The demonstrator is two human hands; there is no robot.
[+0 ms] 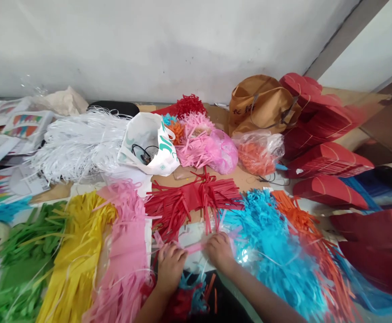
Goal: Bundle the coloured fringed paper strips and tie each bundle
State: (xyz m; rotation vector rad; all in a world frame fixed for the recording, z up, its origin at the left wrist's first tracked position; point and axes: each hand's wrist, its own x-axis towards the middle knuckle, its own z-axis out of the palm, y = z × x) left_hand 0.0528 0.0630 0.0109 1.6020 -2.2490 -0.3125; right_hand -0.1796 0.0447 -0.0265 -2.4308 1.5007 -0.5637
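Both hands hold a narrow pink fringed paper tassel (194,247) stretched between them, low over the front of the table. My left hand (171,264) is closed on its left end. My right hand (219,252) is closed round the right end, where pink strips stick out. Just beyond lie red fringed tassels (192,197). A pink fringed stack (125,242) is left of my left hand, and a blue fringed stack (266,242) is right of my right hand. Below my hands, red and blue paper pieces (196,291) lie near my lap.
Yellow (78,251) and green (28,255) fringed stacks lie left. Behind stand a bundle of white strings (81,143), a white bag (142,130) and a brown bag (259,105). Orange fringe (293,215) and red folded paper bundles (330,166) line the right.
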